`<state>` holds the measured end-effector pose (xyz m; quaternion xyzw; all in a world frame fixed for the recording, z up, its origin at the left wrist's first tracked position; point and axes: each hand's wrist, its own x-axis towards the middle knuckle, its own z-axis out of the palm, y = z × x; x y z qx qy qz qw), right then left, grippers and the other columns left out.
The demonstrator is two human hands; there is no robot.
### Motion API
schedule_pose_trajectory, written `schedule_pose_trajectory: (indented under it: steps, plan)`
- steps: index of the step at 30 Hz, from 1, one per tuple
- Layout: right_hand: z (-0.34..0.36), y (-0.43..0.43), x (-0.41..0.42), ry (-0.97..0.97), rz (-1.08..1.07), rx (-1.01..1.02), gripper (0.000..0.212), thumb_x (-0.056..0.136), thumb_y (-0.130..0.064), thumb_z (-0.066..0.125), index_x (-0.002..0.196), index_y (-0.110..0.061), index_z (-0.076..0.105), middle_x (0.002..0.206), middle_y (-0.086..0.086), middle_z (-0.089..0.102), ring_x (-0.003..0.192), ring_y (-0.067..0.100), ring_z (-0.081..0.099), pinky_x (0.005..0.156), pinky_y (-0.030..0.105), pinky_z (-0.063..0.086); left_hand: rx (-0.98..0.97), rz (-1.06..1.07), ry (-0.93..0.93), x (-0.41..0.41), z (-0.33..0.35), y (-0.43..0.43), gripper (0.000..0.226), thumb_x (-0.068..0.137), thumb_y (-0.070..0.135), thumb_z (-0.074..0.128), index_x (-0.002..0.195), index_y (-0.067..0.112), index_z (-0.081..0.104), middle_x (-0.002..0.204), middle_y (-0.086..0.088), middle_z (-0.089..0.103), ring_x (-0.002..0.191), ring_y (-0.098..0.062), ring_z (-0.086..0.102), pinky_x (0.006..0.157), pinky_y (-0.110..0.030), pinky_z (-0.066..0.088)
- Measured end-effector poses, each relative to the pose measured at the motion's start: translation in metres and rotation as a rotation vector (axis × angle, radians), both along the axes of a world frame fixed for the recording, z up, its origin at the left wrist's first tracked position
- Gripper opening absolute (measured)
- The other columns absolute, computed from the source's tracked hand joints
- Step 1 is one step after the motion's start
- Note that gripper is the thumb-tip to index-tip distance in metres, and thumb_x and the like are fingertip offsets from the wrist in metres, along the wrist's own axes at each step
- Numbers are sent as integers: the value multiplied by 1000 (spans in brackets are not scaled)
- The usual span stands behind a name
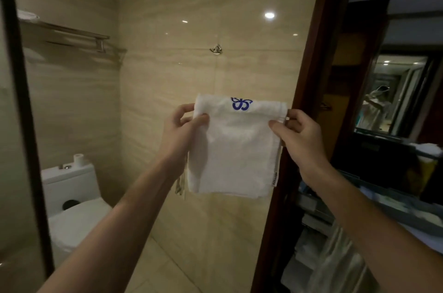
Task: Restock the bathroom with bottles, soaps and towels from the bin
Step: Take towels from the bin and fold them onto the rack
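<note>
White towel (235,149) held up, left hand (182,127) and right hand (299,134) pinching its upper corners; apparently unplaced, rack (72,34) up-left of grip.

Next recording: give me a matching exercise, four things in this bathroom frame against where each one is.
Things:
1 white towel
2 toilet paper roll
3 wall hook
4 metal shelf

Places:
A standing on the toilet tank
B pinched at its top corners by left hand and right hand
C mounted high at the left
D fixed higher up than the towel, over its middle

Pairs: 1-B, 2-A, 3-D, 4-C
</note>
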<state>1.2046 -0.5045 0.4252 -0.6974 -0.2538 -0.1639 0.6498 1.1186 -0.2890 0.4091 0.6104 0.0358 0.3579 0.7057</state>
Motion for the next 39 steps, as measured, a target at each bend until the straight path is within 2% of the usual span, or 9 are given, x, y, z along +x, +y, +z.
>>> schedule_pose_trajectory:
  steps: [5,11,15,19,21,24,28,32,39]
  plan:
    - [0,43,53,-4,23,39,14,89,-32,72,100,-37,65,97,-3,74,85,11,74,77,38,63,-42,83,6,47,6,30,19,79,24,72,97,29,69,94,-5,75,76,-18,68,65,-29,50]
    - [5,114,126,-22,73,99,11,88,-28,73,97,-30,68,95,-5,73,86,13,72,71,33,60,-17,273,-50,106,8,80,19,88,19,67,106,25,69,91,-4,73,72,-15,66,64,-29,53]
    - [10,180,186,17,158,136,10,87,-29,71,95,-33,67,94,-3,73,83,16,73,71,37,61,13,404,-90,148,12,125,15,90,12,66,98,24,69,77,1,71,59,-5,64,52,-20,51]
    - [23,254,242,-3,283,135,9,86,-29,70,93,-33,67,91,-8,73,81,10,71,75,38,61,22,547,-81,186,19,184,15,90,11,65,100,22,68,86,-8,73,70,-14,63,62,-28,54]
    - [31,291,265,-18,350,137,10,86,-29,70,96,-31,68,91,-10,72,82,8,70,75,36,61,47,629,-72,198,26,215,15,90,15,66,104,21,68,90,-8,73,71,-12,63,62,-26,54]
    - [40,347,290,-33,453,133,14,87,-30,70,101,-27,69,92,-11,72,83,6,68,75,35,60,77,737,-70,205,38,253,18,92,16,65,110,16,67,91,-7,73,64,-5,64,54,-18,51]
    - [48,424,303,-37,601,138,13,89,-33,72,100,-27,69,92,-8,72,85,10,69,72,32,59,115,864,-59,197,55,301,17,93,13,64,110,14,67,87,-5,72,56,3,63,49,-16,49]
    - [56,495,304,-45,717,151,21,88,-37,73,104,-25,71,91,-5,73,84,12,70,73,33,59,137,971,-57,184,65,350,15,93,17,65,107,18,68,84,0,72,58,-1,64,51,-20,51]
    - [70,629,287,-59,888,162,27,88,-34,74,112,-21,71,97,-3,73,87,12,71,75,31,60,177,1079,-60,156,74,460,17,94,19,64,109,12,68,88,-2,73,70,-9,68,56,-23,54]
